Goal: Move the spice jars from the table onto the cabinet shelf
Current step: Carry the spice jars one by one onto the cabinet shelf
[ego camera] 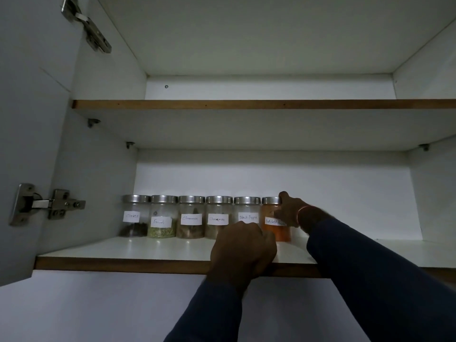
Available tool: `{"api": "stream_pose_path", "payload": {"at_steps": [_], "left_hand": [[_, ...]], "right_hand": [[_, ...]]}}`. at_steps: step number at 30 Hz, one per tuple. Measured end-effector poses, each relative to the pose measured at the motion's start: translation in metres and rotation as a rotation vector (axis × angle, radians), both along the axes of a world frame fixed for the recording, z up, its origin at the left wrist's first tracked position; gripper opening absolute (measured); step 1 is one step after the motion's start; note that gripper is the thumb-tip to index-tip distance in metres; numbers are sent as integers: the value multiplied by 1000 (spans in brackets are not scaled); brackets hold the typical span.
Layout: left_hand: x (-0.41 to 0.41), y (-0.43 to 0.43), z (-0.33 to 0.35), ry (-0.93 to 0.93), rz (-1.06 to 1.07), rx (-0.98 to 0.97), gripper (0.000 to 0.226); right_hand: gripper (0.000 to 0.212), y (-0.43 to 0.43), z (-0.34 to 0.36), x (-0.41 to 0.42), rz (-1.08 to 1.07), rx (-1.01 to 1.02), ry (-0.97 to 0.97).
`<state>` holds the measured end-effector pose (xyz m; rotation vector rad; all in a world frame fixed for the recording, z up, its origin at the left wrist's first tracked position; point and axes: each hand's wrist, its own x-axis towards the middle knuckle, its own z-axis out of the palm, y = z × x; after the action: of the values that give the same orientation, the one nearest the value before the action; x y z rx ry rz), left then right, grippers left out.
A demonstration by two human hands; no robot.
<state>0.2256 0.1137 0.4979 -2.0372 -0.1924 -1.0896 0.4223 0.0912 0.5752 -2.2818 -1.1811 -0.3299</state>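
Note:
Several glass spice jars with steel lids stand in a row on the lower cabinet shelf (pixel 123 250): cloves (pixel 133 215), fennel (pixel 161 219), two cinnamon jars (pixel 191 218) (pixel 218 213), black pepper (pixel 247 211) and red chilli powder (pixel 281 234) at the right end. My right hand (pixel 292 211) grips the red chilli jar from its right side, thumb up by the lid. At the shelf's front edge my left hand (pixel 243 250) rests curled, with nothing visible in it, partly hiding the black pepper jar's base.
The upper shelf (pixel 222 104) holds nothing visible. The open cabinet door (pixel 29 119) with its hinges (pixel 44 203) stands at the left. To the right of the red chilli jar the lower shelf is bare. The table is out of view.

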Motion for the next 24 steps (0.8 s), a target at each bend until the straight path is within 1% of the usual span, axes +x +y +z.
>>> {"api": "stream_pose_path", "payload": {"at_steps": [7,8,9,11,12,13,14,15,17,18,19,20,21,23,24], "left_hand": [[-1,-3,-1,8,12,-22,25],[1,0,-2,12,10,-36,25],[1,-1,-2,28,9,-74,26],[-3,-9,-1,28,-15,-232,30],[-3,-13,3,-39,-83,-387,34],[-1,-16,8,-151,-135,-561,39],[1,-18,11,-239,-150,-730,42],[3,-20,9,-308,-132,-814,43],[0,-21,7,-337,-106,-788,44],[-2,-23,3,-351,-121,-690,43],[-5,-22,5,-347,-142,-551,39],[-5,-27,-3,-334,-143,-495,36],[-7,-25,0,-384,-155,-480,39],[-11,-34,-6,-449,-187,-632,51],[-13,-37,0,-444,-203,-675,53]], "right_hand": [[53,7,0,7,3,-1,-17],[57,8,-1,8,7,9,-5],[64,10,-3,9,12,16,10],[91,11,-7,10,4,17,38],[101,9,-9,9,-14,21,29],[105,5,-10,7,-36,44,-5],[105,-1,-8,1,-54,88,-47],[101,-10,-8,-7,-41,150,-85],[83,-34,-7,-31,79,308,-121],[68,-50,-12,-46,152,357,-137],[52,-65,-18,-62,219,371,-179],[40,-86,-38,-75,258,363,-213],[33,-99,-51,-88,306,380,-274],[27,-140,-94,-112,376,414,-290],[25,-156,-110,-119,419,468,-291]]}}
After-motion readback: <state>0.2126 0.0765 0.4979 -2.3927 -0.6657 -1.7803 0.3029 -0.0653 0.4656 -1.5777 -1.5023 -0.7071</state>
